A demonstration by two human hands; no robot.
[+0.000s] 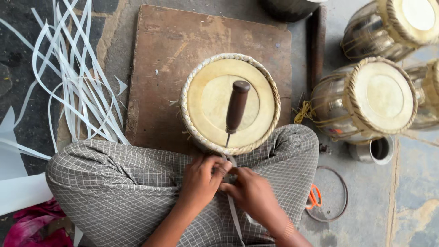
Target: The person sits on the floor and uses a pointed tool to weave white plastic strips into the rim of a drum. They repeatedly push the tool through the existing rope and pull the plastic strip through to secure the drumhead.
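Observation:
A small drum with a pale skin head and a braided rim stands between my knees on a brown wooden board. An awl with a dark wooden handle is stuck upright into the rim nearest me. My left hand and my right hand meet just below the rim, both pinching a thin white strap that runs down toward me. The point where the strap enters the rim is hidden by my fingers.
Loose white straps lie tangled on the floor at left. Three finished metal-bodied drums lie at right, beside a small metal cup, a wire ring and orange-handled scissors. Pink cloth at bottom left.

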